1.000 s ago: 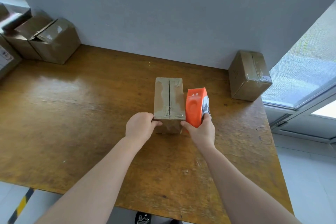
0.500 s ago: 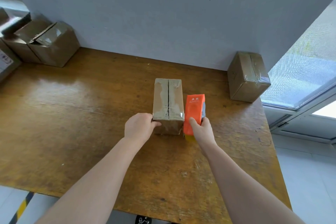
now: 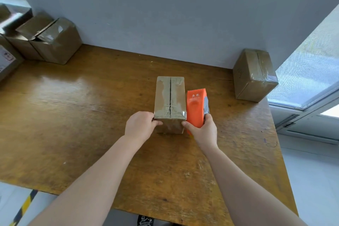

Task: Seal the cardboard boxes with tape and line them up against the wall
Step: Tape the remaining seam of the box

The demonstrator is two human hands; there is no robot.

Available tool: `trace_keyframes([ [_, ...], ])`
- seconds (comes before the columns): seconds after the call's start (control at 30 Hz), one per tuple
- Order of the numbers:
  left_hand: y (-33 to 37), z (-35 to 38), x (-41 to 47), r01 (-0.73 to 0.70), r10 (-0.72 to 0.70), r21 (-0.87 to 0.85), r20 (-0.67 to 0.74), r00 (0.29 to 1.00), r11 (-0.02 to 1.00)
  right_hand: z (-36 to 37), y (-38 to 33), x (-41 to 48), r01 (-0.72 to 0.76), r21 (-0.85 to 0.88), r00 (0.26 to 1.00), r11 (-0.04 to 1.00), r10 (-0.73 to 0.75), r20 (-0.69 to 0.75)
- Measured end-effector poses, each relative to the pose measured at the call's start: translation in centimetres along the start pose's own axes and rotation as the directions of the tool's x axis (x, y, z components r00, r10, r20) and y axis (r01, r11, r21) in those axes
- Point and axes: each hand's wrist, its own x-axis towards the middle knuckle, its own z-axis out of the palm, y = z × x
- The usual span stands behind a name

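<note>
Both arms reach out straight over the near edge of the counter [image 3: 82,115]. The left hand [image 3: 140,125] has its grip on the middle box [image 3: 169,97], with fingers curled round the box's near left corner and the thumb lying on its near side. The right hand [image 3: 203,130] has its grip closed round an orange tape dispenser [image 3: 194,108], fingers wrapped down its right side. The thumb reaches across and touches the box's near right corner.

The middle box stands in the middle of the counter, well apart from the wall [image 3: 165,14]. The tape dispenser stands just beside it, touching its right side. The box's two top flaps are shut and meet in a dark line down the middle (what is inside is hidden). Shiny patches show on the flaps.

A taped box [image 3: 254,75] sits at the far right corner of the counter, against the wall. At the far left corner are open boxes [image 3: 55,42] with flaps sticking up, and I cannot tell what they hold.
</note>
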Motion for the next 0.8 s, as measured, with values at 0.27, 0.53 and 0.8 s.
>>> trace_keyframes([
  [0.27, 0.6, -0.2, 0.0, 0.005, -0.007, 0.063, 0.02, 1.0, 0.998, -0.4, -0.4, -0.2, -0.104, -0.032, 0.995, 0.994, 0.104, -0.004],
  [0.53, 1.5, -0.8, 0.2, 0.117, -0.122, 0.047, 0.11, 0.986, 0.992, -0.1, -2.2, 1.2, -0.21, 0.083, 0.978, 0.974, 0.211, 0.007],
  [0.8, 1.6, -0.9, 0.6, 0.248, -0.23, -0.076, 0.186, 0.955, 0.966, 1.1, -1.2, 1.1, -0.217, 0.031, 0.975, 0.976, 0.218, -0.038],
])
